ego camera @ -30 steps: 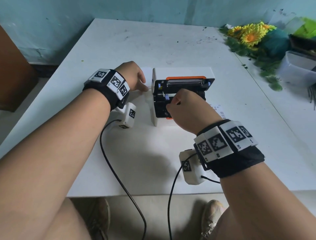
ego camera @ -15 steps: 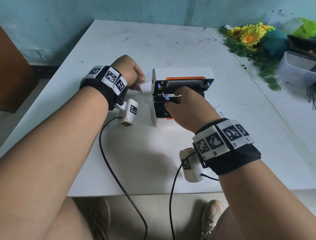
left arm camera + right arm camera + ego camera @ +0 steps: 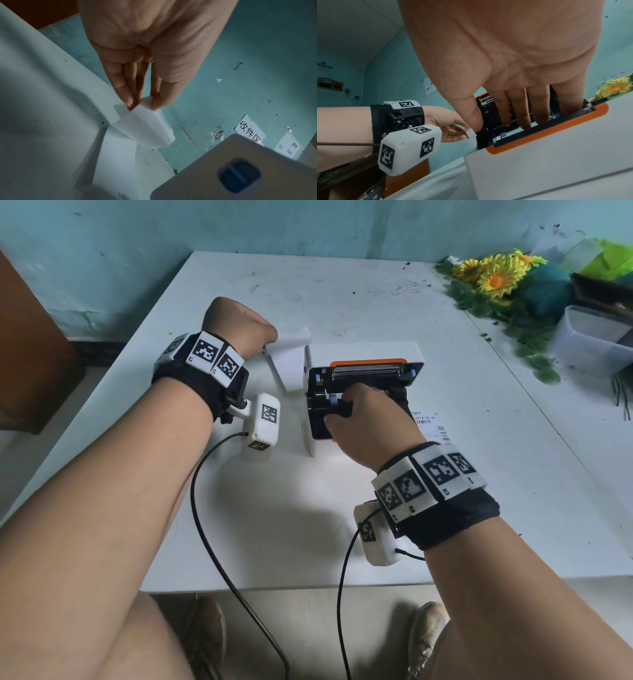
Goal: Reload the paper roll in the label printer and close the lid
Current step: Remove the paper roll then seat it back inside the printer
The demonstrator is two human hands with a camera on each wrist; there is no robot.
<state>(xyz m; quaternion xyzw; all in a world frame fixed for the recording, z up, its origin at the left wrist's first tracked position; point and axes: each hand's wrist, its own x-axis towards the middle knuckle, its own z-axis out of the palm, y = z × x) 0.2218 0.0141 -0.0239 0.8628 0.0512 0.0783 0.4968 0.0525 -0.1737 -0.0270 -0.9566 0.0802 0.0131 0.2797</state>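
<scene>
The white label printer (image 3: 363, 352) with orange trim stands mid-table, its lid tipped back and its black bay (image 3: 318, 409) exposed. My right hand (image 3: 346, 409) reaches into the bay. In the right wrist view its fingers (image 3: 523, 119) point straight down onto the inner rail, and the thumb presses the black piece at the bay's left end. Just left of the printer (image 3: 240, 169), my left hand (image 3: 263, 342) pinches the end of a white paper strip (image 3: 291, 361) between thumb and fingertips (image 3: 127, 98). The paper (image 3: 145, 128) is held above the table.
A printed label (image 3: 430, 424) lies right of the printer. Artificial flowers (image 3: 493, 278) and a clear plastic box (image 3: 596, 340) crowd the far right. Two black cables (image 3: 212, 508) trail off the table's (image 3: 274, 525) front edge. A teal wall stands behind.
My left hand has lifted the paper up and away from the table, to the printer's left. The right hand has stayed in the bay, shifting only slightly.
</scene>
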